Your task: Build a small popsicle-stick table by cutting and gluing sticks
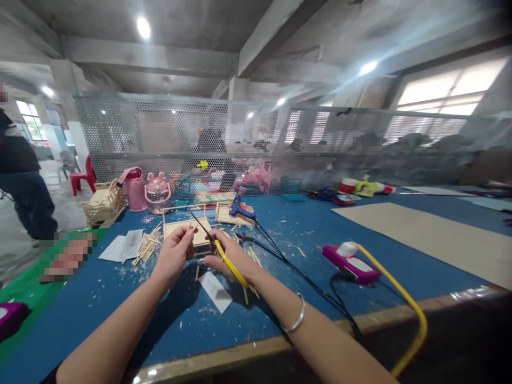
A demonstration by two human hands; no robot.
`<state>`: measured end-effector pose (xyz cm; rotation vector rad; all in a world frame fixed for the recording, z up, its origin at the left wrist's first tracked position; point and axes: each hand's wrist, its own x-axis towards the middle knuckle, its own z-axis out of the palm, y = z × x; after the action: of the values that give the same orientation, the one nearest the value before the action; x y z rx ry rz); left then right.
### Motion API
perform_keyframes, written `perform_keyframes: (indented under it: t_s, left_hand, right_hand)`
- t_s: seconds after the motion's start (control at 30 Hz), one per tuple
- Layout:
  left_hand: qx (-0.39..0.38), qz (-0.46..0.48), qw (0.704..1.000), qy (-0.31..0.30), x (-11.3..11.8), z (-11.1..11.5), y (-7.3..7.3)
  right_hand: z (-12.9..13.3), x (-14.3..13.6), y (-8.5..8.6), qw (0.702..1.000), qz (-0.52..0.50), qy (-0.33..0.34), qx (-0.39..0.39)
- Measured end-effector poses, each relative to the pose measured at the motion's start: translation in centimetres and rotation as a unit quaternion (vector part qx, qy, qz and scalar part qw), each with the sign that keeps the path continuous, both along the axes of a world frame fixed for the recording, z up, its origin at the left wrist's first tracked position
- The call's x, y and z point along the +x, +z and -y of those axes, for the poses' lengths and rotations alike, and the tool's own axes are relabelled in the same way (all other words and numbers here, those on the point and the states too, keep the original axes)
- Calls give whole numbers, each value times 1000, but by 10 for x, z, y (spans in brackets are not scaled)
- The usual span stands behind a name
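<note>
My left hand (176,250) pinches a small wooden stick between thumb and fingertips. In my right hand (229,255) is a slim dark tool with a yellow handle (229,262), its tip pointing up and left toward the stick. Just behind both hands lies a small frame of pale wooden sticks (170,226). A pile of loose sticks (149,244) is left of my left hand. White paper (216,290) rests on the blue table below my hands, with wood scraps scattered about.
A blue glue gun (242,209) sits behind the hands, its cable running right. A purple power strip (352,265) with a yellow cord is at right, near large cardboard (424,234). Pink bottles (135,190) stand back left. A person (24,176) stands at far left.
</note>
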<state>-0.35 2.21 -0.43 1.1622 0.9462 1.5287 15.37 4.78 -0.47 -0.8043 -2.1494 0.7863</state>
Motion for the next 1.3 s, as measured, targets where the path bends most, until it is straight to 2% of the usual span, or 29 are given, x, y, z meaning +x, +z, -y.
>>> perform_keyframes:
  t_s: [0.1,0.3,0.53,0.7,0.87,1.0,1.07,1.1,1.17,1.23,1.3]
  left_hand:
    - [28,-50,998,24,1,2,0]
    - [52,-157,985,55,0,7,4]
    - [35,-160,986,28,-4,11,10]
    - [50,-171,983,38,-3,11,8]
    - [54,-194,978,54,-2,7,4]
    - [55,-217,972,74,-2,4,-1]
    - [49,-222,970,82,-1,2,-5]
    - [48,-223,970,83,0,2,-6]
    - [49,-227,970,71,1,1,-9]
    - [52,-229,971,52,3,2,-11]
    - [50,-231,971,39,5,2,-13]
  right_hand:
    - [3,-4,-1,1000,17,15,8]
    - [5,-6,-3,998,-27,50,21]
    - [4,-4,-4,997,-1,16,75]
    - [2,-4,-3,995,31,15,91]
    - [4,10,16,986,128,-29,106]
    - [20,43,35,978,161,-117,67]
    - [33,64,38,952,233,-191,53]
    - [40,74,37,925,289,-242,42]
    - [51,91,30,854,401,-333,-15]
    - [58,103,19,811,461,-355,-65]
    - [60,109,9,805,471,-348,-90]
